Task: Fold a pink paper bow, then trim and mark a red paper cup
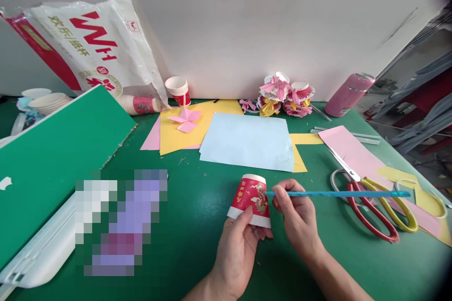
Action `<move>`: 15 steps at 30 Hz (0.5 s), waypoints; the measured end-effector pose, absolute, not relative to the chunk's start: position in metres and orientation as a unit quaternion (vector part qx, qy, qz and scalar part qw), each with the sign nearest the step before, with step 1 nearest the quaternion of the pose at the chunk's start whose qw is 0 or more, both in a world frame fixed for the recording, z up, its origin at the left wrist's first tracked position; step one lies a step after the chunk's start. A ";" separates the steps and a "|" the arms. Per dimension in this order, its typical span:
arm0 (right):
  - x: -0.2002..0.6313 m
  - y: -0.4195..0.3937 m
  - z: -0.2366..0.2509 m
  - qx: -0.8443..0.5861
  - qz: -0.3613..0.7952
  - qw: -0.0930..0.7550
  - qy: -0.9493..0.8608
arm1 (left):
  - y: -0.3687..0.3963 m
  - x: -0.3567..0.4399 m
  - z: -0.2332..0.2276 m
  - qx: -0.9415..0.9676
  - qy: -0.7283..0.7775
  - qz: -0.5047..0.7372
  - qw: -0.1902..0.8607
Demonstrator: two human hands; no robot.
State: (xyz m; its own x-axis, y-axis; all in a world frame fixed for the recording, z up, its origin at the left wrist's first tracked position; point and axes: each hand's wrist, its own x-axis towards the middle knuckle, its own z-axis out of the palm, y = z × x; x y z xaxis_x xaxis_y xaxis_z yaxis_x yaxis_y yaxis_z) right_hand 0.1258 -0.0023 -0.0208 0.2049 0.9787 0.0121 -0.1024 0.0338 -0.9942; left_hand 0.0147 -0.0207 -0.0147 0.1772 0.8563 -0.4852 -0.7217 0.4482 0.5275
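My left hand (240, 254) is closed around a red and white paper cup (249, 197) with gold print, its thumb on the printed side. The cup is turned over and tilted, narrow end up, with the wider white band low. From the right, my right hand (296, 211) pinches a slim blue pencil (346, 194) between thumb and fingers. The pencil lies nearly level, and its left tip meets the cup's side or sits just in front of it. Beyond the cup lies a light blue paper sheet (247, 141).
Large red- and yellow-handled scissors (374, 197) lie at right beside pink paper (344, 143). Along the wall stand decorated cups (299, 99), a pink bottle (349, 95), a stack of paper cups (177, 89) and a plastic bag (106, 47). A green board (63, 141) leans at left.
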 end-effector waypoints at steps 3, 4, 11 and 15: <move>0.129 0.000 -0.018 -0.485 0.479 0.619 -0.390 | -0.019 0.013 -0.014 0.059 0.370 0.506 0.777; 0.129 0.000 -0.018 -0.473 0.494 0.621 -0.384 | -0.018 0.013 -0.013 0.047 0.362 0.501 0.785; 0.123 -0.005 -0.023 -0.445 0.547 0.607 -0.367 | -0.020 0.011 -0.011 0.103 0.358 0.492 0.787; 0.118 -0.008 -0.022 -0.415 0.602 0.583 -0.354 | -0.020 0.013 -0.011 0.172 0.403 0.498 0.748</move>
